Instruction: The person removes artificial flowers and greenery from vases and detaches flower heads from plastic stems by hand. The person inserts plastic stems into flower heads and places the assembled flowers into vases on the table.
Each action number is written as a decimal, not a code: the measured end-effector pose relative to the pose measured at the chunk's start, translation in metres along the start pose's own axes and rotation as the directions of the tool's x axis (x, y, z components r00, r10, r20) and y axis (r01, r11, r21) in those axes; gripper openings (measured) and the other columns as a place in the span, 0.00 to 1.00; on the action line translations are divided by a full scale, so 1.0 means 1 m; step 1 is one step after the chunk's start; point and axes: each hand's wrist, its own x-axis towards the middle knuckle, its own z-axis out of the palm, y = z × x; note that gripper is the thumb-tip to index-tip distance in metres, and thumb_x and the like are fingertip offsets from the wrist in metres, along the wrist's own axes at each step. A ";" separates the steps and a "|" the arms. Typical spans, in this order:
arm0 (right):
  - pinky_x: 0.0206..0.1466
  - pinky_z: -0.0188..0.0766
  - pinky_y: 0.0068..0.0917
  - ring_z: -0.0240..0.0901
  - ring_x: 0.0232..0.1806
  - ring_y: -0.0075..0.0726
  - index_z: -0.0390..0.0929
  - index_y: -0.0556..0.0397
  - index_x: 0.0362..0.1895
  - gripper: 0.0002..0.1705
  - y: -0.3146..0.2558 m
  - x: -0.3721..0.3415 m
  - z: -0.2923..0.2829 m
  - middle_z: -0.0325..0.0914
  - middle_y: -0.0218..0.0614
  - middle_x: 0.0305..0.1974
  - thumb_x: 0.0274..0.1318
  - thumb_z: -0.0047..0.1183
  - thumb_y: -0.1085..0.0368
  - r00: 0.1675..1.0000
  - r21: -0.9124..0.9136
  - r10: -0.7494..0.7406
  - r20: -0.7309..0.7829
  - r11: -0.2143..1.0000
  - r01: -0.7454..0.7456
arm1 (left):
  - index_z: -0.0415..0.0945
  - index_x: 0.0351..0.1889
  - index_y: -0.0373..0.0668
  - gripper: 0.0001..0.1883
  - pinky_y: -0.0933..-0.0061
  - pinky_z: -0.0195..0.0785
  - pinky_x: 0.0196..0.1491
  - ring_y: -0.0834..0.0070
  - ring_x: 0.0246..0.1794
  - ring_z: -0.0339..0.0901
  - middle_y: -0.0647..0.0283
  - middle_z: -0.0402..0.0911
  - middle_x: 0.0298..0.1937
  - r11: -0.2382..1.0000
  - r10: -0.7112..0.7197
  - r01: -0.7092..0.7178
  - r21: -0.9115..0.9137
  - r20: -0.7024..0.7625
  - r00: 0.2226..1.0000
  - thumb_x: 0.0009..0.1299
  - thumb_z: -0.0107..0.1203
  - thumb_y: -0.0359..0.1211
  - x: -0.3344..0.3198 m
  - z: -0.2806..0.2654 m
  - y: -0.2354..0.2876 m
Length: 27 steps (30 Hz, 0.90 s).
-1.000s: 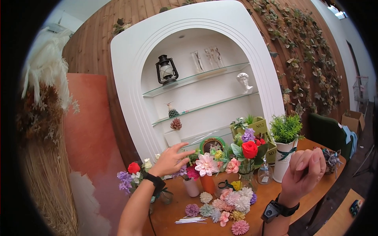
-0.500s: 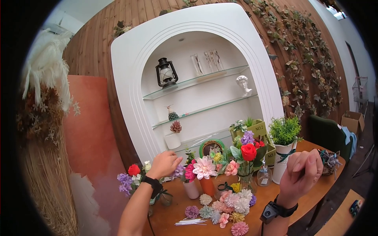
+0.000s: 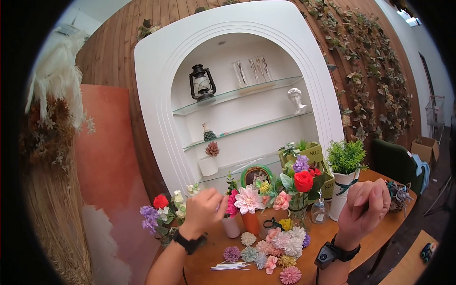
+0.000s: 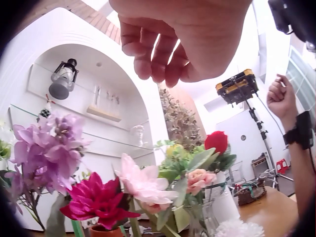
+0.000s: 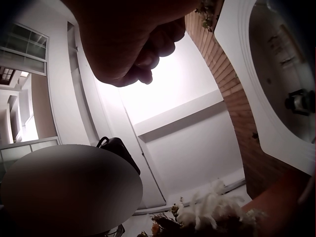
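Observation:
My left hand (image 3: 205, 213) is raised over the left part of the table, in front of the flowers, its fingers loosely bent with nothing between them. Seen from the left wrist, it hangs above purple blossoms (image 4: 52, 148), a magenta flower (image 4: 98, 200) and a pale pink flower (image 4: 143, 182). My right hand (image 3: 365, 209) is held up at the right, fingers loosely curled in and holding nothing. Nearest behind it stands a white vase (image 3: 338, 204) with a green plant. Between the hands are a red rose (image 3: 303, 181) in a glass vase and loose flower heads (image 3: 280, 242).
White sticks (image 3: 230, 267) lie on the wooden table (image 3: 204, 273). A pink vase (image 3: 231, 228), an orange vase (image 3: 250, 223) and a glass bottle (image 3: 320, 212) stand behind the flower heads. Red and purple flowers (image 3: 156, 213) are at the left. A white arched shelf (image 3: 159, 95) rises behind.
My left hand has drawn back from the flowers, its fingers going from spread to loosely bent. White flowers at the left now show more. The right hand stays almost still.

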 end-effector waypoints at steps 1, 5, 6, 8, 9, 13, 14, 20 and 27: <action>0.15 0.39 0.20 0.45 0.11 0.16 0.61 0.53 0.18 0.19 0.001 0.000 0.001 0.63 0.31 0.12 0.64 0.45 0.68 1.000 -0.001 0.004 -0.002 1.000 -0.004 | 0.75 0.22 0.42 0.10 0.64 0.67 0.24 0.63 0.22 0.74 0.62 0.73 0.23 1.000 0.007 -0.007 -0.012 0.017 1.000 0.64 0.60 0.33 -0.005 -0.006 0.011; 0.15 0.39 0.20 0.46 0.11 0.16 0.61 0.53 0.18 0.19 0.002 -0.002 0.004 0.63 0.31 0.12 0.64 0.45 0.68 1.000 -0.007 0.007 0.012 1.000 -0.007 | 0.70 0.17 0.44 0.15 0.65 0.62 0.17 0.66 0.14 0.70 0.65 0.69 0.18 0.984 0.139 -0.118 -0.132 0.162 0.977 0.64 0.61 0.34 -0.028 -0.018 0.042; 0.15 0.39 0.20 0.46 0.11 0.16 0.61 0.53 0.18 0.19 0.003 -0.002 0.003 0.63 0.31 0.12 0.64 0.45 0.68 1.000 -0.003 0.008 0.015 1.000 -0.008 | 0.69 0.17 0.44 0.16 0.65 0.62 0.17 0.66 0.15 0.71 0.65 0.68 0.18 0.970 0.196 -0.152 -0.189 0.241 0.951 0.65 0.61 0.35 -0.034 -0.021 0.047; 0.15 0.40 0.20 0.46 0.12 0.16 0.62 0.53 0.18 0.18 0.005 -0.004 0.003 0.63 0.32 0.12 0.64 0.45 0.68 1.000 -0.002 0.011 0.023 1.000 -0.011 | 0.69 0.18 0.45 0.17 0.66 0.63 0.18 0.67 0.17 0.72 0.66 0.67 0.18 0.925 0.303 -0.184 -0.332 0.352 0.886 0.67 0.60 0.38 -0.045 -0.025 0.057; 0.15 0.40 0.20 0.46 0.12 0.16 0.62 0.53 0.18 0.18 0.006 -0.004 0.003 0.64 0.32 0.12 0.64 0.45 0.68 0.999 0.001 0.014 0.034 1.000 -0.014 | 0.70 0.19 0.45 0.17 0.66 0.63 0.18 0.68 0.17 0.72 0.66 0.68 0.18 0.899 0.352 -0.195 -0.392 0.383 0.854 0.68 0.59 0.39 -0.053 -0.022 0.059; 0.16 0.40 0.20 0.46 0.12 0.16 0.62 0.53 0.19 0.18 0.008 -0.006 0.007 0.64 0.32 0.12 0.64 0.45 0.67 0.999 -0.032 0.019 0.050 0.999 -0.017 | 0.72 0.20 0.46 0.16 0.67 0.64 0.19 0.68 0.17 0.73 0.66 0.68 0.17 0.890 0.362 -0.160 -0.427 0.448 0.817 0.69 0.58 0.39 -0.055 -0.043 0.080; 0.16 0.40 0.20 0.46 0.12 0.16 0.62 0.53 0.19 0.18 0.009 -0.007 0.008 0.64 0.32 0.12 0.64 0.45 0.67 0.998 -0.043 0.021 0.055 0.999 -0.018 | 0.72 0.20 0.46 0.16 0.67 0.65 0.19 0.67 0.17 0.74 0.66 0.69 0.17 0.890 0.359 -0.136 -0.435 0.485 0.797 0.69 0.57 0.40 -0.054 -0.047 0.083; 0.16 0.41 0.20 0.46 0.12 0.17 0.62 0.53 0.19 0.18 0.013 -0.012 0.015 0.64 0.31 0.12 0.63 0.46 0.67 0.994 -0.054 0.045 0.096 0.998 -0.040 | 0.74 0.21 0.45 0.16 0.64 0.67 0.21 0.63 0.19 0.76 0.63 0.74 0.18 0.943 0.261 -0.076 -0.324 0.577 0.774 0.69 0.56 0.43 -0.079 -0.034 0.072; 0.16 0.41 0.20 0.47 0.12 0.18 0.61 0.53 0.19 0.18 0.020 -0.022 0.030 0.63 0.31 0.12 0.63 0.46 0.68 0.992 -0.092 0.043 0.117 0.995 -0.032 | 0.78 0.26 0.43 0.17 0.56 0.71 0.28 0.56 0.26 0.80 0.57 0.81 0.23 0.992 -0.011 0.103 -0.067 0.787 0.617 0.65 0.58 0.47 -0.097 -0.008 0.029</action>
